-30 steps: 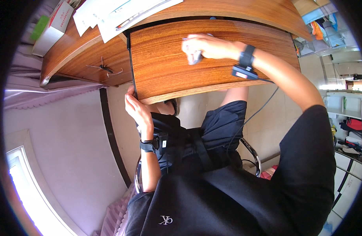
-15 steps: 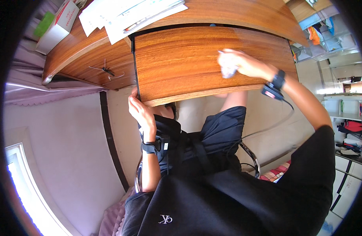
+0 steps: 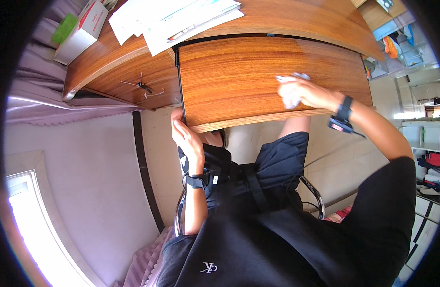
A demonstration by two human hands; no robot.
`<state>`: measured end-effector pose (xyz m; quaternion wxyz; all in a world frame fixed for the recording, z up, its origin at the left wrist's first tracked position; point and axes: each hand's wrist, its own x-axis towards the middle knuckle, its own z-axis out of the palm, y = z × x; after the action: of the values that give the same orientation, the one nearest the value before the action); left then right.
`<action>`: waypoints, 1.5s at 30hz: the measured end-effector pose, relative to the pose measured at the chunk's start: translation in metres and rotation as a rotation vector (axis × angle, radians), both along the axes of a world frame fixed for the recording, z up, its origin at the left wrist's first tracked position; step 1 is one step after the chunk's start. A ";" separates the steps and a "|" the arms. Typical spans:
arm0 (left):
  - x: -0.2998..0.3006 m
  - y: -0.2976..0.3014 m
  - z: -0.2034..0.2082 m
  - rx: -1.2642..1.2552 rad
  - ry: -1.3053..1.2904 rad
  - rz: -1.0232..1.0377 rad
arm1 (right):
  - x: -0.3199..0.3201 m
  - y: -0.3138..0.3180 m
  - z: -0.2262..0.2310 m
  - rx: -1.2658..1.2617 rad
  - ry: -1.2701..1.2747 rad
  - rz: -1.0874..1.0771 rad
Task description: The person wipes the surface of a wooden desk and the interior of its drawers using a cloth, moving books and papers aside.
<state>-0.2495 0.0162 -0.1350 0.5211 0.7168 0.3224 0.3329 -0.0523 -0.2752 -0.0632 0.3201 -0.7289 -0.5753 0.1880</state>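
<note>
A pulled-out wooden shelf [image 3: 239, 76] juts from under the wooden desk [image 3: 296, 19]. My left hand [image 3: 186, 136] grips the shelf's near left corner. My right hand [image 3: 299, 92] is closed on a crumpled white wipe [image 3: 291, 98] pressed onto the shelf's surface near its right front edge. A dark band with a small device sits on each wrist.
Loose white papers [image 3: 172, 19] lie on the desk above the shelf. A white and red box [image 3: 81, 31] with a green item beside it stands at the far left. A purple curtain [image 3: 52, 105] hangs left. A chair's metal frame [image 3: 315, 196] is under me.
My right hand has slid the wipe from the shelf's far middle to the right and toward the front edge. My left hand has kept hold of the shelf corner.
</note>
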 end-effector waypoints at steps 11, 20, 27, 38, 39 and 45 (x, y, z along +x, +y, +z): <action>0.002 0.001 0.010 0.055 0.006 -0.018 | 0.057 0.113 0.018 0.026 -0.138 0.111; -0.003 0.012 0.001 0.097 0.025 -0.060 | 0.073 0.121 -0.005 0.130 -0.198 0.264; 0.002 0.002 0.000 0.030 -0.014 0.001 | 0.029 -0.051 0.043 -0.303 -0.066 -0.115; 0.000 0.005 -0.003 0.037 -0.026 -0.071 | -0.017 -0.038 0.048 -0.385 -0.407 -1.176; 0.000 0.006 -0.003 0.050 -0.028 -0.072 | -0.020 -0.031 0.042 -0.443 -0.362 -1.200; 0.000 0.011 -0.009 0.062 -0.019 -0.093 | -0.019 0.000 0.004 -0.583 -0.592 -1.229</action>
<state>-0.2498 0.0269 -0.1440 0.5164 0.7438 0.2733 0.3248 -0.0710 -0.2755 -0.0593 -0.0075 -0.9950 -0.0527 -0.0841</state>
